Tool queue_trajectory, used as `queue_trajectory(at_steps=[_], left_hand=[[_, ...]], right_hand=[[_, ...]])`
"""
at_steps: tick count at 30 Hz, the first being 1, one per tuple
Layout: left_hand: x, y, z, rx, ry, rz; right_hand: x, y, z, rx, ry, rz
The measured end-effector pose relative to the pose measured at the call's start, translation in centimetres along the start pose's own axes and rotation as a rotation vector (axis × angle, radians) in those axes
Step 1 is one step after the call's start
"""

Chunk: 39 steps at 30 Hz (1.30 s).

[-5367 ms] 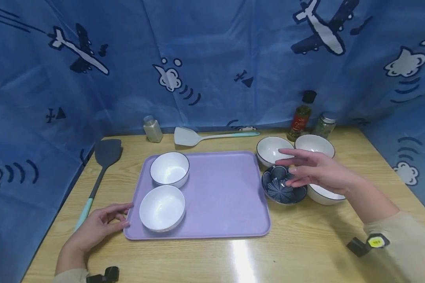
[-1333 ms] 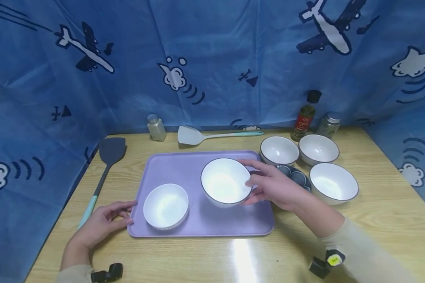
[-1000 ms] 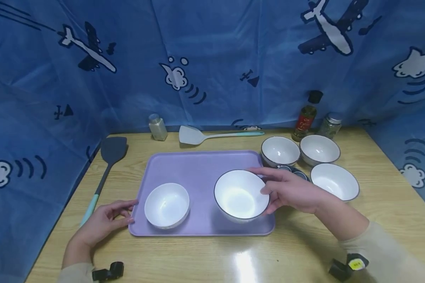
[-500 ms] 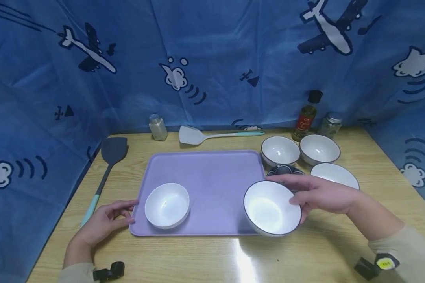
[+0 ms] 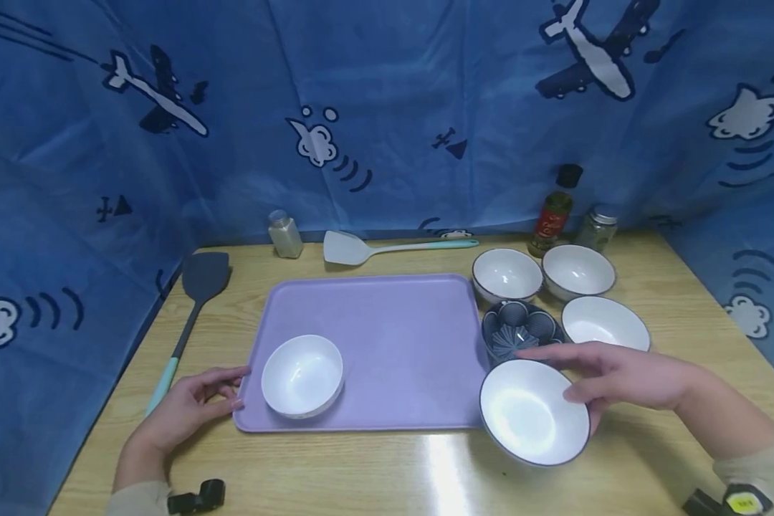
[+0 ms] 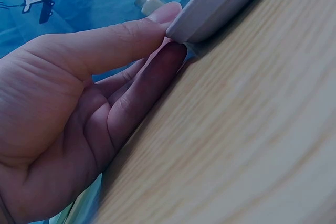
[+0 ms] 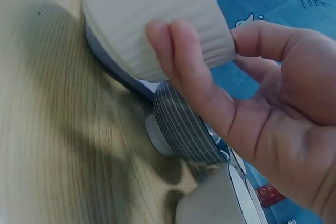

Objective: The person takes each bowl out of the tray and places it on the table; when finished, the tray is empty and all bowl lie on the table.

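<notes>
My right hand [image 5: 626, 376] grips a white bowl [image 5: 532, 416] with a thin dark rim. The thumb is at its rim and the other fingers spread along its ribbed outside [image 7: 157, 19], as the right wrist view shows. This bowl is raised above the table, just off the tray's near right corner. A dark blue patterned bowl [image 5: 519, 331] stands right behind it. At the left, my left hand [image 5: 190, 405] pinches the edge of the purple tray [image 5: 400, 344], thumb above and a finger beneath the rim [image 6: 220, 11]. One white bowl [image 5: 303, 376] sits on the tray's near left part.
Three white bowls, at back left [image 5: 507, 275], back right [image 5: 578, 271] and right [image 5: 605, 322], surround the patterned one. Behind them stand an oil bottle [image 5: 552, 215] and a jar [image 5: 596, 228]. A white spatula [image 5: 348, 249], a shaker [image 5: 286, 235] and a dark spatula [image 5: 205, 276] lie around the tray.
My right hand has lifted the far white bowl off the tray and carried it right and nearer, past the tray's right edge. The left hand stays at the tray's edge.
</notes>
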<state>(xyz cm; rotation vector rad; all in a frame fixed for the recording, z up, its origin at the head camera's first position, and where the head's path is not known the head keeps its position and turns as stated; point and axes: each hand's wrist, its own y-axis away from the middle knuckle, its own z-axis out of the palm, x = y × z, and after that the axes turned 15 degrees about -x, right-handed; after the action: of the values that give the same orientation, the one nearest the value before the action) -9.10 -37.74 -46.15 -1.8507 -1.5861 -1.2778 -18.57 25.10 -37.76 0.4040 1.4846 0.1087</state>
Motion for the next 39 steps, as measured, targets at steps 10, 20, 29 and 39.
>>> queue_trajectory(at_steps=[10, 20, 29, 39], left_hand=[[0.0, -0.1, 0.1, -0.003, -0.007, -0.017], [-0.3, -0.1, 0.0, 0.001, 0.007, -0.012], [-0.2, -0.1, 0.1, -0.006, 0.008, 0.006], [-0.1, -0.2, 0.0, 0.003, -0.006, -0.032]], right_hand=[[0.5, 1.4, 0.7, 0.019, 0.011, 0.03], [1.2, 0.9, 1.0, 0.028, 0.031, 0.033], [1.8, 0.9, 1.0, 0.058, 0.042, 0.047], [2.0, 1.2, 1.1, 0.106, 0.064, 0.075]])
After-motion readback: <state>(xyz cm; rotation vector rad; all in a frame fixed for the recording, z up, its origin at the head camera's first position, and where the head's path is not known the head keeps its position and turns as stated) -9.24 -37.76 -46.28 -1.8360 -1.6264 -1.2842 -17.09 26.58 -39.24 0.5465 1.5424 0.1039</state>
